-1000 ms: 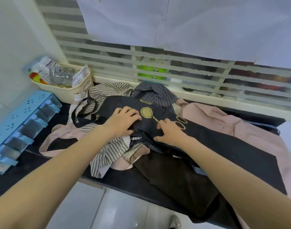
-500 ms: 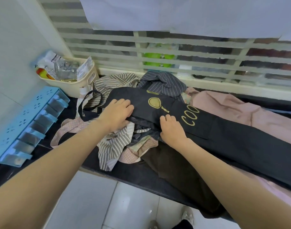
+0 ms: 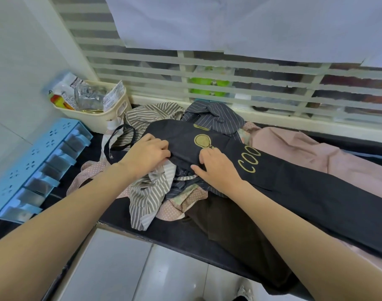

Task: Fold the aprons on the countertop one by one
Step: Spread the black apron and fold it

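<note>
Left hand curled on near edge of black apron, fingertips tucked at the fabric; grip judged a pinch, not fully shown. Right hand pressed flat beside gold print, thumb spread, apron lying long-folded atop heap on dark surface. Lengthwise fold judged in hand; next, bib end over toward the right, edges squared.
</note>
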`<action>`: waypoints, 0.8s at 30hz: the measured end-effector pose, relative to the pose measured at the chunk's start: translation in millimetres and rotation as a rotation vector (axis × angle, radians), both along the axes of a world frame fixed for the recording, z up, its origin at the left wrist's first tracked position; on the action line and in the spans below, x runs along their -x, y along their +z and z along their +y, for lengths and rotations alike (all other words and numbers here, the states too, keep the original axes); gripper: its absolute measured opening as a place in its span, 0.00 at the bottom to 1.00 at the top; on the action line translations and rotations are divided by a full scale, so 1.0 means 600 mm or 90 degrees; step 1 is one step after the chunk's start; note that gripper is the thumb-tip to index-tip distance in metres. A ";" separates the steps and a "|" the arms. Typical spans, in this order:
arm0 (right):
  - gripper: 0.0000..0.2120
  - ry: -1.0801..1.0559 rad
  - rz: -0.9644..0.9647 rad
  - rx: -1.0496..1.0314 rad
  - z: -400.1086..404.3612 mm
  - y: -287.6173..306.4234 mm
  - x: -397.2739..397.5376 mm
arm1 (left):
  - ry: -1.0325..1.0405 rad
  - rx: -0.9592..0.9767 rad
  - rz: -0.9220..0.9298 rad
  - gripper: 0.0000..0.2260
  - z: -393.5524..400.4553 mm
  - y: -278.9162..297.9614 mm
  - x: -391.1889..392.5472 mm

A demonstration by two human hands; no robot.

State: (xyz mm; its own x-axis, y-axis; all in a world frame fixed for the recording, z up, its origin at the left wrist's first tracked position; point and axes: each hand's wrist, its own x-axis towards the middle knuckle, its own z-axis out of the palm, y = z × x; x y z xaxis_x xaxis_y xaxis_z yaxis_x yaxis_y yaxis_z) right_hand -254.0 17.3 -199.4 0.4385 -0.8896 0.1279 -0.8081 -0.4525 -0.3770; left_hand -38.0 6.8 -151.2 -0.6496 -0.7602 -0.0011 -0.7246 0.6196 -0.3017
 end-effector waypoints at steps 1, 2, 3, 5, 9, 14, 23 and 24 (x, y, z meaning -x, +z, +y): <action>0.14 0.010 0.050 0.031 -0.004 0.004 -0.007 | 0.003 0.003 -0.011 0.13 0.000 0.001 0.001; 0.13 0.017 0.104 0.039 -0.007 0.008 -0.014 | 0.004 0.006 -0.021 0.15 0.001 0.000 0.002; 0.12 0.022 0.138 0.034 -0.010 0.013 -0.020 | 0.009 0.011 -0.029 0.16 0.002 0.000 0.000; 0.10 0.020 0.137 0.011 -0.011 0.020 -0.027 | 0.029 0.023 -0.039 0.18 0.004 -0.001 -0.005; 0.11 0.077 0.130 -0.007 -0.002 0.017 -0.035 | 0.102 0.080 -0.004 0.20 0.001 -0.014 -0.018; 0.11 0.109 0.157 -0.042 -0.010 0.013 -0.040 | 0.219 0.060 0.131 0.13 0.006 -0.032 -0.029; 0.17 0.116 0.174 -0.090 -0.017 0.015 -0.044 | 0.691 -0.598 1.031 0.10 0.008 0.014 0.009; 0.16 0.119 0.171 -0.104 -0.017 0.015 -0.043 | 0.693 -0.625 1.069 0.09 0.006 0.014 0.008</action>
